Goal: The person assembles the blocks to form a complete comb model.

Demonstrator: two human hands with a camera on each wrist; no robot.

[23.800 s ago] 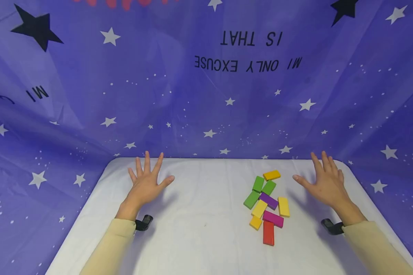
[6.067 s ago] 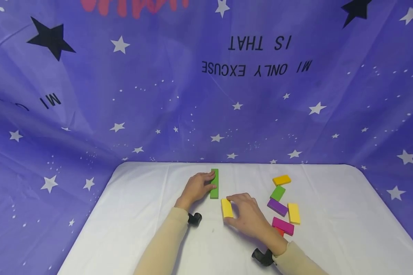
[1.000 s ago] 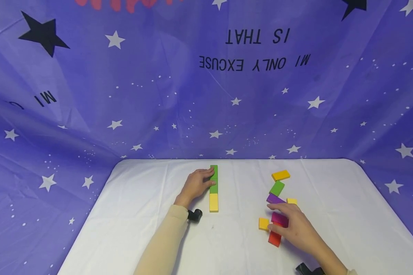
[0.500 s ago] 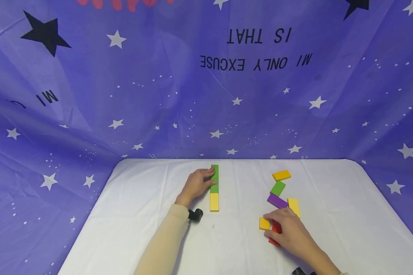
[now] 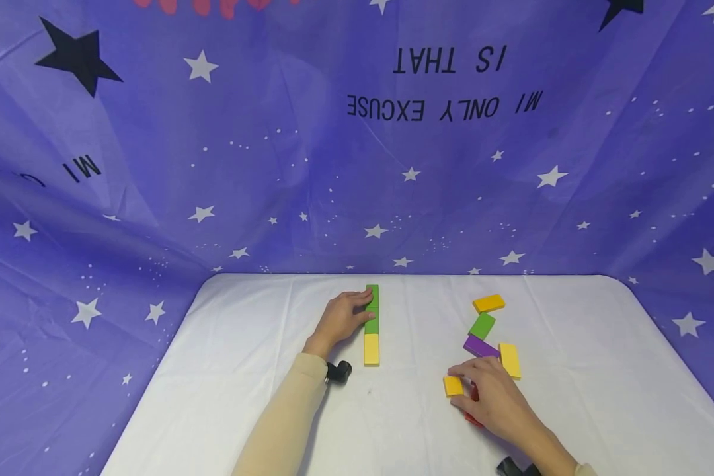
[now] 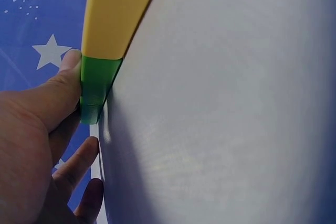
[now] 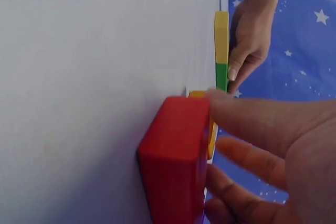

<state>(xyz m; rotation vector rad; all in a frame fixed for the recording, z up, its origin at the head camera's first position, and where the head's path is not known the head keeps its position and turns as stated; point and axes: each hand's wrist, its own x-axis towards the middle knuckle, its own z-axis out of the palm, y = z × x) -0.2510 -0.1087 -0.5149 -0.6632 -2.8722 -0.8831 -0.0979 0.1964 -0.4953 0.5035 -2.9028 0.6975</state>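
In the head view, my right hand [image 5: 494, 400] pinches a small orange-yellow block [image 5: 453, 386] between thumb and fingers. Under that hand a red block [image 5: 473, 418] is mostly covered; it looms large as the red block [image 7: 173, 145] in the right wrist view. The magenta block is hidden. My left hand [image 5: 339, 320] rests its thumb and fingertips on two green blocks [image 5: 371, 324] laid end to end. In the left wrist view the thumb lies along the side of the green blocks [image 6: 98, 80]. A pale yellow block [image 5: 371, 350] continues that row on the near side.
Beyond the right hand lie an orange-yellow block [image 5: 489, 303], a green block [image 5: 482, 326], a purple block [image 5: 481, 346] and a pale yellow block [image 5: 510, 361]. The white table [image 5: 262, 423] meets a blue star-printed cloth [image 5: 309, 165] at its back edge.
Over the last second my right hand has come over the magenta block, closed on the small orange-yellow block and shifted it slightly left. Earlier, it held the pale yellow block now in the row.
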